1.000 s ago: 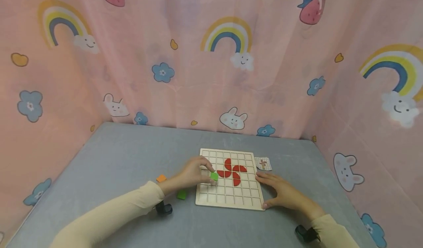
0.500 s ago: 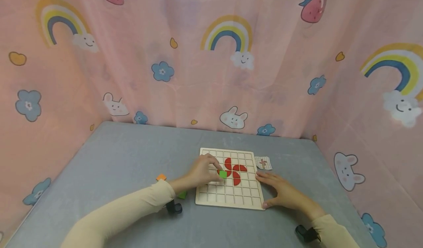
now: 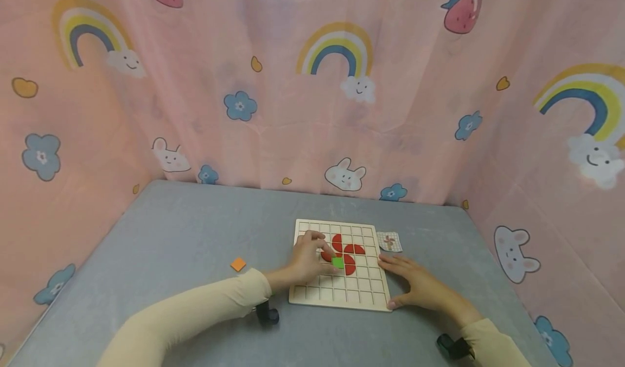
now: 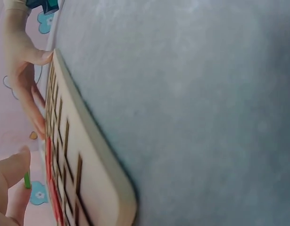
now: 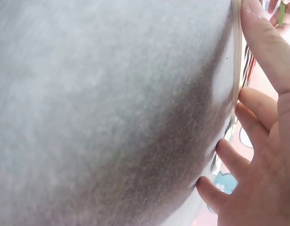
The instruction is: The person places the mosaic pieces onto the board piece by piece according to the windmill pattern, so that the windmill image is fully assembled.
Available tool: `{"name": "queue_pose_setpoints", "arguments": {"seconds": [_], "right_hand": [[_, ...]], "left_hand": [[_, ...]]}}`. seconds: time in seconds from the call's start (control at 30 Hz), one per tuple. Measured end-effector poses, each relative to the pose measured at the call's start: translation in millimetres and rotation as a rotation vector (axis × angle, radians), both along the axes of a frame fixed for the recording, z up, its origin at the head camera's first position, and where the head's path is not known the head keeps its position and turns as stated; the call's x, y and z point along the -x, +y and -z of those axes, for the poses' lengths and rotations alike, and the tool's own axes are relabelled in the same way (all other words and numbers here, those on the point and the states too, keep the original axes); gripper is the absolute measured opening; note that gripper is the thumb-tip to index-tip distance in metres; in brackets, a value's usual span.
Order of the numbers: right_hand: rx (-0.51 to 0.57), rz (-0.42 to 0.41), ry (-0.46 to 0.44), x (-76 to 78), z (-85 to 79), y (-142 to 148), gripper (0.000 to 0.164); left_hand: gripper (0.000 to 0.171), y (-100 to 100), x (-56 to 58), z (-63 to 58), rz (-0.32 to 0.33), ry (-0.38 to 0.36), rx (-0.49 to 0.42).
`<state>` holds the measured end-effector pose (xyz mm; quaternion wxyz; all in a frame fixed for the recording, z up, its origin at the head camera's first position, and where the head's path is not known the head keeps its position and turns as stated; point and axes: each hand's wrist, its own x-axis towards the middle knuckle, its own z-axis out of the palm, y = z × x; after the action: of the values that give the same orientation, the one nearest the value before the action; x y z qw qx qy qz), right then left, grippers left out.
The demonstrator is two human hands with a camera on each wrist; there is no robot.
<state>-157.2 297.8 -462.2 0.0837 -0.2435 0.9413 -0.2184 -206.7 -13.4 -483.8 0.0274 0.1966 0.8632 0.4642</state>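
Observation:
My left hand (image 3: 308, 258) pinches a small green square tile (image 3: 338, 262) between thumb and fingers. It holds the tile over the middle of a pale wooden grid board (image 3: 351, 296), close to the lower left of a red pinwheel (image 3: 358, 248) made of rounded pieces. In the left wrist view the green tile (image 4: 27, 180) shows edge-on above the board's surface. At the board's right side rests my right hand (image 3: 422, 285), fingers spread, with its thumb (image 5: 265, 47) at the near corner and fingertips along the edge.
An orange square tile (image 3: 238, 264) lies on the grey tabletop (image 3: 205, 226) left of the board. Beside the board's far right side is a small card (image 3: 389, 241) printed with a pinwheel picture. A pink patterned curtain (image 3: 293, 133) surrounds the table.
My left hand has moved right across the board with the green tile, nearer the pinwheel's centre. Its wrist now hides another green tile on the table. The right hand has stayed put.

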Motion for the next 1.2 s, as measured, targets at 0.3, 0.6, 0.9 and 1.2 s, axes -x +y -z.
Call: {"name": "queue_pose_setpoints", "arguments": {"seconds": [0.3, 0.6, 0.9, 1.2], "right_hand": [[-0.002, 0.007, -0.007, -1.4, 0.5, -1, 0.101], [0.013, 0.006, -0.006, -1.2, 2.3, 0, 0.102], [0.011, 0.008, -0.005, -1.3, 2.3, 1, 0.102], [0.024, 0.015, -0.01, -0.9, 3.5, 1, 0.101]], "left_hand": [[0.026, 5, -1.5, 14.7, -0.024, 0.035, -0.031], [0.025, 4, -3.0, 17.3, 0.005, 0.049, -0.023], [0.025, 3, -4.8, 16.5, 0.021, 0.065, -0.027], [0.025, 4, -7.0, 17.3, 0.007, 0.084, -0.041]]}}
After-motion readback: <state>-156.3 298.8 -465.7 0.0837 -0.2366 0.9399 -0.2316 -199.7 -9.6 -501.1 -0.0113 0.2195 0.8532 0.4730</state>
